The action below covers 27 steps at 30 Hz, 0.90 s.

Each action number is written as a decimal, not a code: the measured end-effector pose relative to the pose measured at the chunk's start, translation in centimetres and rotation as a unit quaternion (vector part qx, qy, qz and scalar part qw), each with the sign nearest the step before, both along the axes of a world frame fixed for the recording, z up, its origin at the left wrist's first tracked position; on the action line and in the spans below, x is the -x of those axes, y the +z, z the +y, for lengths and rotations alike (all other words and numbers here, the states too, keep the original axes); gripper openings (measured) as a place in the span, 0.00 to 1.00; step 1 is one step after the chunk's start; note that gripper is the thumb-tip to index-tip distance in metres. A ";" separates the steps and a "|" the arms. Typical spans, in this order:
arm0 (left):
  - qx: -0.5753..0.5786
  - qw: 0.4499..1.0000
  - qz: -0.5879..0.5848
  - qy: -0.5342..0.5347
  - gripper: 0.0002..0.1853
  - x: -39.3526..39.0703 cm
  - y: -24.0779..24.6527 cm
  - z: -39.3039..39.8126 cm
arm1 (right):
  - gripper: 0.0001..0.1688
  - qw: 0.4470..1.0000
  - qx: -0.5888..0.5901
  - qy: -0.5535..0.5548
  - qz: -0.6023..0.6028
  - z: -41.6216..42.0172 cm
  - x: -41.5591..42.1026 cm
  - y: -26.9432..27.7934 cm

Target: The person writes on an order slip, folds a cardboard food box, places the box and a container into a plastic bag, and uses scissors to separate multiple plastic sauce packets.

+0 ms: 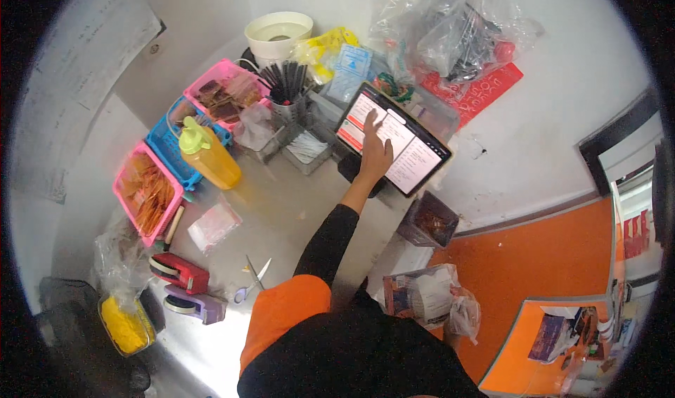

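Observation:
My left hand (375, 155) is over the lit screen of a tablet (408, 150), with its fingers apart and nothing held. The fingertips are at the screen's upper left part; whether they touch it I cannot tell. The tablet leans on a dark stand (348, 171) and its screen bears writing. Low on the right, my right hand (452, 337) shows only in part, by a clear plastic bag (427, 298) with printed packs inside. It seems to grip the bag, but most of its fingers are hidden. Scissors (253, 282) lie spread on the metal table (274, 224) near my left sleeve.
Left of the tablet are a metal cup of black straws (287, 89), a tray of white sticks (306, 147), a yellow squeeze bottle (213, 158) and pink (150, 197) and blue baskets (176, 145). Tape dispensers (182, 274) stand nearer. A dark bin (430, 221) is beside the table.

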<state>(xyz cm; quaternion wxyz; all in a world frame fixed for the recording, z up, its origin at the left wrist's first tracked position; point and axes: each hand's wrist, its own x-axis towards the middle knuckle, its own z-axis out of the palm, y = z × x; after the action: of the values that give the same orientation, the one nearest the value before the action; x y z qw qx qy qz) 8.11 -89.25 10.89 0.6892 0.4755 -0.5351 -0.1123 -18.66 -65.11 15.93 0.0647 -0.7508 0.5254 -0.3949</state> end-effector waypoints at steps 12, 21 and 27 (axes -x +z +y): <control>0.028 0.965 0.211 0.156 0.30 3.1 -6.3 4.6 | 0.10 0.996 -0.030 -0.079 0.019 1.4 2.4 -0.2; 0.052 0.990 0.100 0.085 0.28 4.8 -5.1 1.5 | 0.10 0.996 -0.045 -0.075 0.026 0.7 2.4 -0.1; 0.062 0.992 0.085 0.076 0.29 5.6 -2.8 0.2 | 0.10 0.994 -0.047 -0.096 0.031 1.2 3.1 0.3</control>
<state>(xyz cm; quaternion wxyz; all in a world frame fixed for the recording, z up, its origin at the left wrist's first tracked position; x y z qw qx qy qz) 2.52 -89.09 8.10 0.7666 0.4600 -0.4431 -0.0659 -21.76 -63.95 16.24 0.0456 -0.7050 0.6150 -0.3503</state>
